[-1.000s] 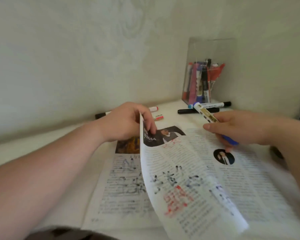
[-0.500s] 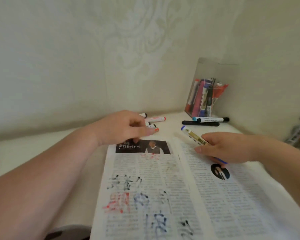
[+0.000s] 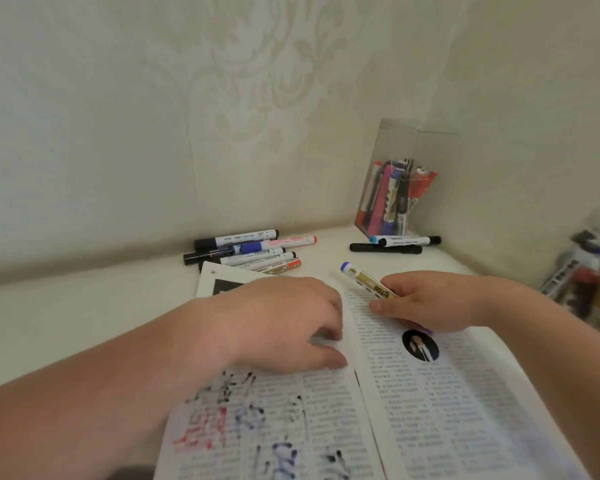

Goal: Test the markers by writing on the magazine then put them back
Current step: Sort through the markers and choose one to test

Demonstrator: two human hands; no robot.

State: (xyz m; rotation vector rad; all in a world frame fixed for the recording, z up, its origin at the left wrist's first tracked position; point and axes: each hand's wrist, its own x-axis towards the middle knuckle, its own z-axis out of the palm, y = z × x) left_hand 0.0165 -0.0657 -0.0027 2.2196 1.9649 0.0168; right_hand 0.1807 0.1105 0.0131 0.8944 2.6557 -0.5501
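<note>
Your right hand (image 3: 426, 303): grips gold marker (image 3: 368, 282), blue cap pointing far-left.
Your left hand (image 3: 284, 323): relaxed fingers press left page of magazine (image 3: 447, 410), covering its top.
Loose markers (image 3: 243, 252): just beyond magazine's far edge.
Clear box (image 3: 406, 188): far right, holds markers.

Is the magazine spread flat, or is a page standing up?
Spread flat. Both pages of the magazine lie down on either side of the spine, and the left hand presses on the left page.

Loose markers (image 3: 246, 252) lie behind the magazine (image 3: 430, 403); the holder (image 3: 420, 150) stands back right.
</note>
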